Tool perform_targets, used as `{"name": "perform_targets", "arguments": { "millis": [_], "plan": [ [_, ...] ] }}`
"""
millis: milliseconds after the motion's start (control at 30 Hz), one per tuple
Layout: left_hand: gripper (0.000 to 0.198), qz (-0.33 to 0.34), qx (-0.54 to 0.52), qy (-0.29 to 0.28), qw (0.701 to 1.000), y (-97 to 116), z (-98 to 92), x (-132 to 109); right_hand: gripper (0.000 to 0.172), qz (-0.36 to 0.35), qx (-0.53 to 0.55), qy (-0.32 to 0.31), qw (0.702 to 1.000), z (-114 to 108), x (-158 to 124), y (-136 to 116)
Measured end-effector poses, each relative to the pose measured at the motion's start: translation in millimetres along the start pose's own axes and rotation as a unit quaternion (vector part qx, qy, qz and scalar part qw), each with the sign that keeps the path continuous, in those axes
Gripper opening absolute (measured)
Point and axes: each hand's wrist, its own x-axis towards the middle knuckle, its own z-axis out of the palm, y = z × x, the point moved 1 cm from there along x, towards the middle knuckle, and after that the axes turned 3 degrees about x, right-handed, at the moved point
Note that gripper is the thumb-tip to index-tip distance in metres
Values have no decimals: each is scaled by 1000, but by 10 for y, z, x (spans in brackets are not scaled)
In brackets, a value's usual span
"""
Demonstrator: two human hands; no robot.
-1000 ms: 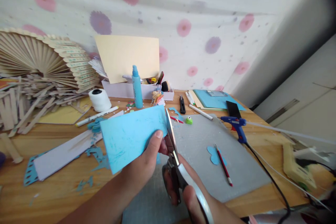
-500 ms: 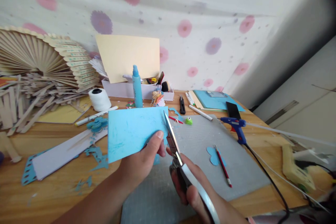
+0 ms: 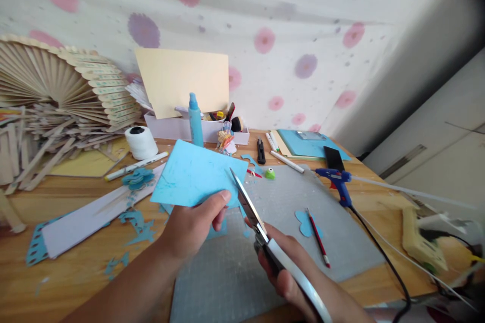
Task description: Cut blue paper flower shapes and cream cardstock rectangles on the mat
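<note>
A blue sheet of paper (image 3: 197, 174) is pinched by my left hand (image 3: 193, 224), thumb on top near its lower right edge. My right hand (image 3: 288, 267) grips scissors (image 3: 261, 232) with silver blades and a grey-white handle. The blades lie at the sheet's right side, one over its face; a narrow blue strip hangs below the cut edge. Both hands are above the grey cutting mat (image 3: 227, 282). To the right on the mat lie a blue paper cutout (image 3: 303, 224) with rounded lobes and a red pencil (image 3: 318, 237) partly across it.
A blue glue gun (image 3: 337, 179) with a black cord lies at the right. White thread (image 3: 142, 144), a blue bottle (image 3: 196, 121) and a pale box (image 3: 162, 128) stand behind. Wooden sticks (image 3: 45, 141), white paper strips (image 3: 83, 224) and blue scraps (image 3: 138, 227) cover the left.
My left hand has turned the blue sheet clockwise, its top left corner rising and its right corner dropping. The scissors have moved further over the sheet. The view has shifted slightly.
</note>
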Motion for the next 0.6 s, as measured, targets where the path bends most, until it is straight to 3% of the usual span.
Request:
{"name": "perform_targets", "arguments": {
  "millis": [133, 400, 600],
  "plan": [
    [41, -2, -28, 2, 1000, -7, -1, 21, 76, 26, 10, -19, 999, -35, -55, -2],
    [42, -13, -27, -1, 1000, -1, 6, 33, 70, 38, -16, 24, 999, -12, -238, 165],
    [39, -35, -59, 9, 998, 35, 32, 35, 72, 40, -27, 30, 998, -14, -222, 162]
  ]
}}
